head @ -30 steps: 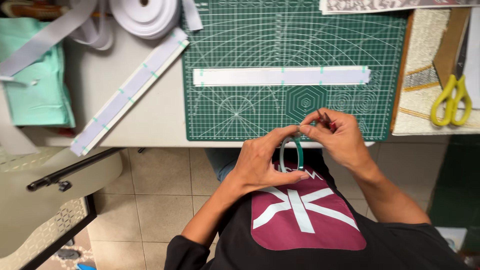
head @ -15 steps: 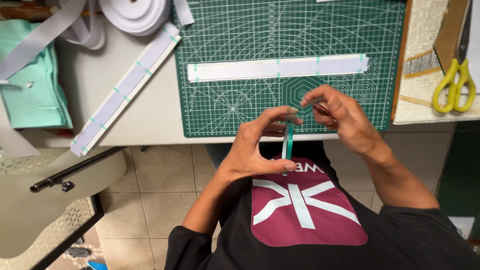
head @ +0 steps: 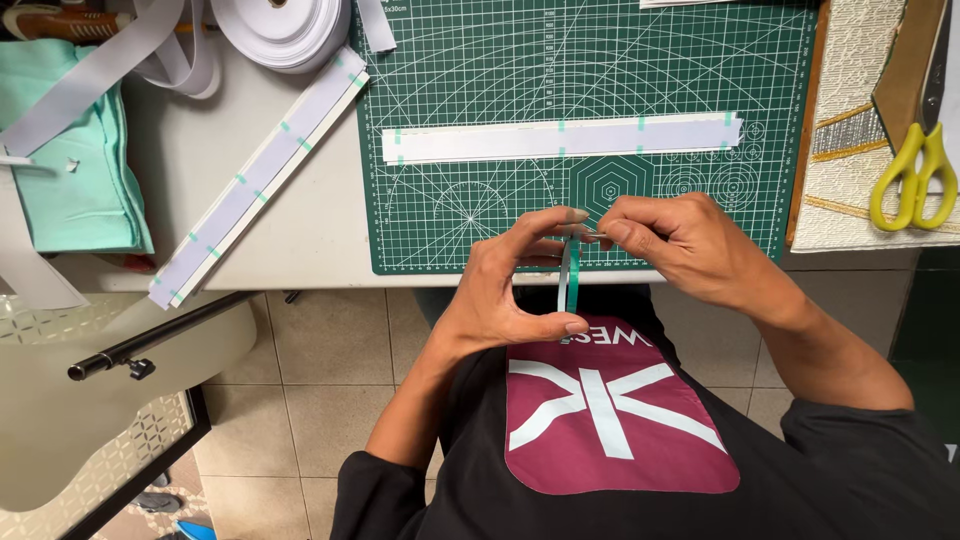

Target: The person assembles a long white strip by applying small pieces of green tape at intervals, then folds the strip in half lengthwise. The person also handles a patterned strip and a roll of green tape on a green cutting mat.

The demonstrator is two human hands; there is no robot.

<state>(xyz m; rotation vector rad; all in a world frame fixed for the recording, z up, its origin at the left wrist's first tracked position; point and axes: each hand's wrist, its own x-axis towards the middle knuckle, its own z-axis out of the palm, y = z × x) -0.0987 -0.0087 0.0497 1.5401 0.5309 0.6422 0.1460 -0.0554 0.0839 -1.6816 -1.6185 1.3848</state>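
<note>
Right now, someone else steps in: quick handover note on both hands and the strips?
Left hand: holds a small roll of green tape edge-on, thumb under, fingers over.
Right hand: fingers pinch the tape's end at the top of the roll.
Both hang at the near edge of the green cutting mat.
Done: one white strip lies on the mat with green tape marks; a second marked strip lies slanted on the table.
Left: not clear from this view.
Yellow scissors untouched, far right.

Two bare hands work at the table edge: a left hand (head: pixel 500 295) and a right hand (head: pixel 680 245). One green gridded cutting mat (head: pixel 480 90) lies at twelve o'clock. Two long white strips with teal marks show: one (head: pixel 560 138) on the mat, one (head: pixel 255 180) at ten o'clock. One pair of yellow-handled scissors (head: pixel 910 175) sits at two o'clock. One white tape roll (head: pixel 285 28) sits at eleven o'clock.
</note>
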